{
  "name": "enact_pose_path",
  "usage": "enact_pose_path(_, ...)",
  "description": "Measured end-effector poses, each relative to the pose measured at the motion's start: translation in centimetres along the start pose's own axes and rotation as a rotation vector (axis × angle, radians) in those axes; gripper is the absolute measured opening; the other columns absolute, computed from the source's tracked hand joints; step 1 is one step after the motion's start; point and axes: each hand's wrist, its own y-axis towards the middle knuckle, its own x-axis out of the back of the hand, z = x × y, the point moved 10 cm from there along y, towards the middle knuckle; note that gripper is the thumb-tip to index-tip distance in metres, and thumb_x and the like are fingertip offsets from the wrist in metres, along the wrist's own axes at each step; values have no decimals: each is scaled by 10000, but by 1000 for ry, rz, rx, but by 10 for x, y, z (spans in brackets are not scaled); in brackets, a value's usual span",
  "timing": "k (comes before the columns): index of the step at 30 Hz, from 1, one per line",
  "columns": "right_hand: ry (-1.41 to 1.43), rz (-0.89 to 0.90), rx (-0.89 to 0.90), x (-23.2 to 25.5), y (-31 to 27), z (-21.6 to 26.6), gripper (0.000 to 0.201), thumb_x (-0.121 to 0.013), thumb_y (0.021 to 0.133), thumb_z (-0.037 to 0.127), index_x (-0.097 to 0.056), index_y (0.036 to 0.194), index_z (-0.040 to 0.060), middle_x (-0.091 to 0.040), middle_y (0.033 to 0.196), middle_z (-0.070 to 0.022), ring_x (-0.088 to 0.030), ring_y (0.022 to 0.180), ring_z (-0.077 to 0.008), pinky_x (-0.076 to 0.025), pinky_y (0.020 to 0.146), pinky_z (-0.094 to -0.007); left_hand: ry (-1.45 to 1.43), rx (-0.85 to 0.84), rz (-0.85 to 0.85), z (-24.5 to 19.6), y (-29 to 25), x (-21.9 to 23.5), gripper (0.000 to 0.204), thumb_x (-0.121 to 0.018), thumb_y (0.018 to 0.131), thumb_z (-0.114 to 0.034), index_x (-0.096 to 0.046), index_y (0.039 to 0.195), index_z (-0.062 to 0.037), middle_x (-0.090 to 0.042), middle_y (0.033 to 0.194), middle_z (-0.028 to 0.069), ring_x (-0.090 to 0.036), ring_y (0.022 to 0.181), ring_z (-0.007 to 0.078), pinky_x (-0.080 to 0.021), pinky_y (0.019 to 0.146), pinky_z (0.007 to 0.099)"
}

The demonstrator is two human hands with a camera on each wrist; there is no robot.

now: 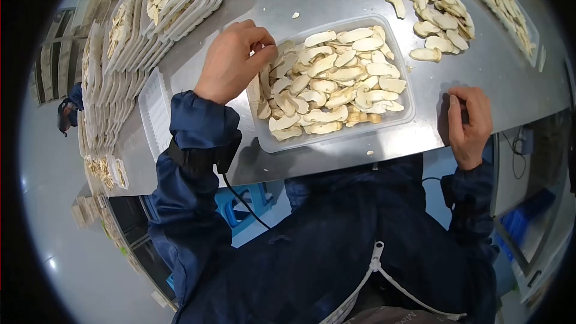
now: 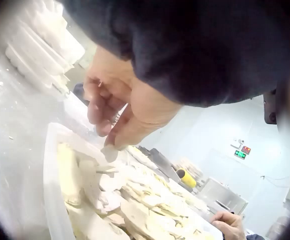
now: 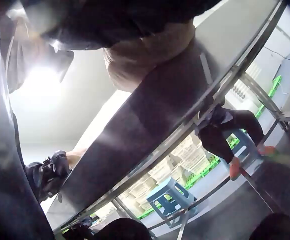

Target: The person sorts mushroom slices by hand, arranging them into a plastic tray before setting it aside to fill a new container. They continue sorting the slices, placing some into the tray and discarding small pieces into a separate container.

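Note:
A clear plastic tray [image 1: 336, 141] lies on the metal table, filled with overlapping pale mushroom slices [image 1: 327, 78]. Over its left side is my left hand [image 1: 231, 60], fingers bent and thumb near the index finger. From the left wrist, the left hand [image 2: 127, 107] pinches a small whitish mushroom slice [image 2: 110, 153] above the tray's edge [image 2: 52, 185]. My right hand [image 1: 471, 123] rests at the table's front edge, right of the tray, loosely curled and holding nothing. Seen from the right wrist, the right hand [image 3: 145, 60] is partly hidden by the dark sleeve.
Stacked trays of slices [image 1: 120, 78] stand at the left, beside a bare clear tray [image 1: 155, 114]. A loose pile of mushroom slices [image 1: 441, 15] lies at the back right, near another filled tray [image 1: 525, 39]. Under the table is a blue stool [image 1: 246, 204].

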Motion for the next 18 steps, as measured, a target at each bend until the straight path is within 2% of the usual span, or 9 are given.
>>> enact_pose_path(3,0,-6,-1,0,-1,-1,86,-633,807,-32,-633,872,25,-591,762,-77,-544,671,-225,-392,662,-336,27,17,25,1,5,-6,156,-666,797,-160,-697,833,-11,-591,769,109,-566,744,276,-449,677,391)
enact_pose_path(9,-14,3,1,0,0,1,89,-631,806,-37,-635,868,26,-595,767,-78,-548,676,-230,-397,668,-335,77,-10,-33,-2,9,-4,146,-675,791,-161,-673,825,-19,-591,773,101,-574,766,270,-454,688,392)
enact_pose_path(12,-20,-1,5,0,0,1,92,-631,804,-38,-636,868,28,-596,769,-76,-547,676,-230,-399,668,-337,83,-63,-152,-3,5,2,139,-675,789,-146,-654,842,-20,-584,777,94,-570,770,263,-454,688,382)
enact_pose_path(15,-20,1,-6,0,-1,0,93,-630,805,-36,-637,870,30,-598,772,-74,-547,676,-229,-401,665,-336,-7,-10,-213,-3,-8,13,129,-682,786,-130,-649,855,-25,-576,784,85,-563,781,257,-453,690,372)
enact_pose_path(18,-13,-6,-7,0,0,1,92,-629,808,-35,-639,872,31,-600,776,-73,-545,675,-229,-404,664,-334,-46,39,-145,3,-25,5,115,-683,794,-114,-662,872,-32,-572,792,80,-557,785,254,-454,695,364)
